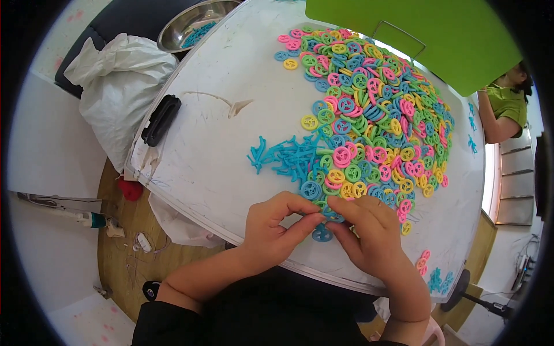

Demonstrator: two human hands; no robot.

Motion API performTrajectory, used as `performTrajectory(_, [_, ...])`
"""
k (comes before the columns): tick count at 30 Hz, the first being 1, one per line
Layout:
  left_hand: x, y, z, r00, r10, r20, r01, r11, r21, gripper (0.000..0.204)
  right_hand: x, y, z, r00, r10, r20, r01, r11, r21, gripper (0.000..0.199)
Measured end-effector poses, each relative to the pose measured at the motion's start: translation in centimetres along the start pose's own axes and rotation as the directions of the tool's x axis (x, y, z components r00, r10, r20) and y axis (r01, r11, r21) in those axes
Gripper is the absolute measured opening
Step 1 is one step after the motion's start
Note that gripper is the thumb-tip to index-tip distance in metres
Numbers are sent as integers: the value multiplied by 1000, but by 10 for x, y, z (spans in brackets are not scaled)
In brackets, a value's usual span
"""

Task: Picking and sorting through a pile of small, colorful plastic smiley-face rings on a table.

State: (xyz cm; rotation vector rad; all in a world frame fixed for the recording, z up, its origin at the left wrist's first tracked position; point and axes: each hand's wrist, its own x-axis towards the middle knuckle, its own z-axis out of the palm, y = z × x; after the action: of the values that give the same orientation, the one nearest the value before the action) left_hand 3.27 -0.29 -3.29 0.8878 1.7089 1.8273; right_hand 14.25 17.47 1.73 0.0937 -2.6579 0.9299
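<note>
My left hand [269, 229] and my right hand [375, 235] meet over the near side of the white table. Fingertips of both pinch a small blue plastic wheel [333, 215], partly hidden by the fingers. Just under it another blue wheel [322, 234] shows; whether the two are joined I cannot tell. Beyond my hands spreads a big heap of small spoked plastic wheels [375, 109] in pink, green, yellow and blue. Against the heap's left side lies a loose pile of blue branched plastic pieces [288, 157].
A green board [415, 34] with a wire handle stands behind the heap. At the left are a white sack [124, 92], a metal bowl [193, 26] with blue pieces, and a black handle [161, 120] on the table edge. A person in a green shirt [508, 106] is at the right.
</note>
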Motion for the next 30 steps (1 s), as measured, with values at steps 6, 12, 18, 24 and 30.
performTrajectory(6, [10,12,-3,903,407,137,-430,850,306,25,-6,-10,-2,749,518,413,-573,193,797,35])
performTrajectory(12, [5,8,-2,915,403,24,-384,850,360,25,-7,-15,3,819,474,323,-540,447,713,31])
performTrajectory(18, [2,10,-1,909,416,9,-409,888,210,22,-9,-17,3,882,418,217,-436,551,711,35])
performTrajectory(24, [-1,23,-20,988,141,59,-147,984,105,15,-5,-6,3,941,297,163,-329,687,648,39])
performTrajectory(30, [-32,84,-173,965,-259,33,252,957,142,16,-9,23,-9,889,452,-71,-306,702,643,36])
